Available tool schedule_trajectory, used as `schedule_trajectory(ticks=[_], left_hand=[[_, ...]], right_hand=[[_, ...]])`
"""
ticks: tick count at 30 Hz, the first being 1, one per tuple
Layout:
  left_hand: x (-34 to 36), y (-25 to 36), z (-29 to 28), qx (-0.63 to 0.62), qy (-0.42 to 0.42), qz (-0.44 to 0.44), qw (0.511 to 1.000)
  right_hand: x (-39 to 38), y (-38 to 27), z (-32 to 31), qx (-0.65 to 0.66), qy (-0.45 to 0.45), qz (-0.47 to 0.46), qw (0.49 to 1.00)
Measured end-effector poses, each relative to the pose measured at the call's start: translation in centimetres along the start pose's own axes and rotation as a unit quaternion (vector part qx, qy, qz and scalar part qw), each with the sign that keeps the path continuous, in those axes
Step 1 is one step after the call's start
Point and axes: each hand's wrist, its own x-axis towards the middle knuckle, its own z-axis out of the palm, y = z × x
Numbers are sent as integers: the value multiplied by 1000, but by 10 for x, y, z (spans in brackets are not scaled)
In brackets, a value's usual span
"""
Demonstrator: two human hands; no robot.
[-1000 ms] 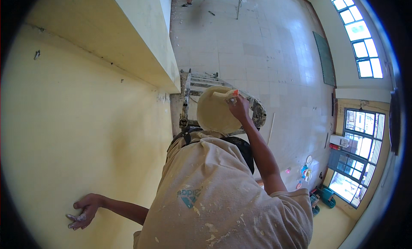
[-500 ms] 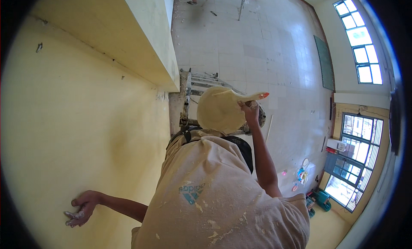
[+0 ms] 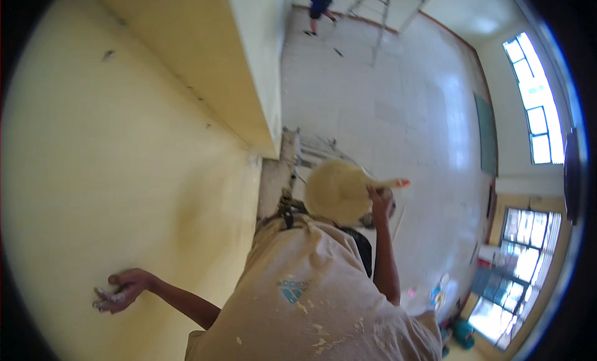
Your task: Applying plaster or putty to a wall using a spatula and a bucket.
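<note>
My left hand (image 3: 123,291) is at the pale yellow wall (image 3: 118,212), fingers apart, with white smears on the fingertips. It holds nothing; whether its fingers touch the wall cannot be made out. In front of my waist, my right hand (image 3: 382,203) is closed at the right edge of a round, cream-coloured paint tub (image 3: 336,192). A paintbrush (image 3: 402,183) with a pale handle and an orange-red end sticks out past my fingers. The tub's inside is blurred, and the brush head is hard to tell from the cream paint.
A paint-stained stepladder (image 3: 317,151) stands just beyond the tub. Above the wall a beam (image 3: 205,56) juts out. Across the tiled floor (image 3: 385,118), a person in blue (image 3: 319,3) is near another ladder (image 3: 380,13). Green bags (image 3: 462,333) lie at lower right, below barred windows (image 3: 522,261).
The whole view has shifted, so the room, tub and my right hand appear lower and farther right. More of the far person shows. Both hands keep their poses.
</note>
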Motion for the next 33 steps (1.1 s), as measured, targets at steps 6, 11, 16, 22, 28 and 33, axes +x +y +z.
schedule_trajectory(ticks=[6, 11, 16, 22, 28, 33], left_hand=[[10, -21, -8, 78, -89, 29, 993], [-12, -21, 4, -35, 6, -84, 996], [-17, -43, -20, 85, -75, -12, 993], [-19, -40, -19, 62, -79, -23, 995], [-30, -45, -24, 63, -90, 4, 994], [-24, -40, -24, 60, -81, -8, 995]], right_hand=[[-8, -77, -23, 215, -17, 17, 976], [27, -223, -29, 360, -29, -93, 928], [32, -435, -30, 345, -142, -360, 855], [20, -640, 16, 125, -37, -616, 777], [8, -781, -5, 9, 234, -644, 728], [-13, -824, -52, 42, 289, -676, 676]])
